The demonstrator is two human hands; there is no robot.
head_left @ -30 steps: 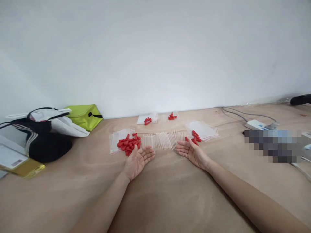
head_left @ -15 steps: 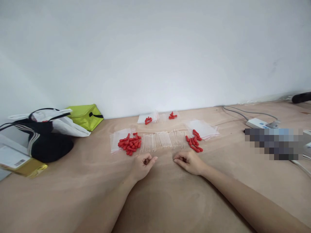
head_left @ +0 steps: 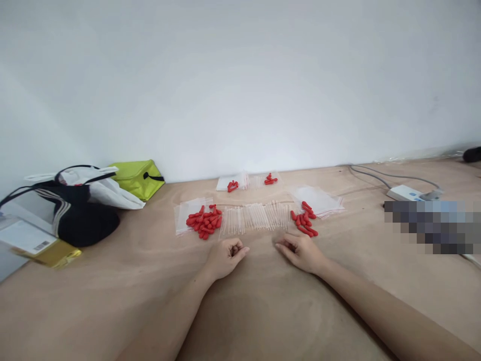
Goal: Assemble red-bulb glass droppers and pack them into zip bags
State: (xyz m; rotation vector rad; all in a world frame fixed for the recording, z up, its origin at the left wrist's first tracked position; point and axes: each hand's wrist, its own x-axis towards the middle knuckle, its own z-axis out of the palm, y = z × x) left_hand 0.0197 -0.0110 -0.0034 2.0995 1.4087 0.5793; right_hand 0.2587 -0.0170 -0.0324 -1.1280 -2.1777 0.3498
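Observation:
My left hand (head_left: 226,258) rests on the table, loosely curled, with its thumb pointing right and nothing visible in it. To its right my right hand (head_left: 301,252) is curled too, fingertips and thumb close together, apparently holding nothing. Just beyond both hands lies a row of thin pale sticks (head_left: 257,216), like cotton swabs. A larger pile of small red club-shaped pieces (head_left: 205,221), like limp balloons, sits beyond my left hand, partly on clear zip bags (head_left: 182,215). Past my right hand are a smaller red pile (head_left: 305,219) and more zip bags (head_left: 319,199).
Farther back, near the wall, are two small red clusters (head_left: 270,179) with sticks and bags. On the left stand a lime-green bag (head_left: 131,178), a black cap-like item (head_left: 88,223) and a gold package (head_left: 56,255). A power strip (head_left: 406,194) with grey cables lies right, beside a blurred-out object.
The whole view has shifted slightly, so things appear a little farther right. Both hands keep their curled pose on the table; the piles and sticks look unchanged.

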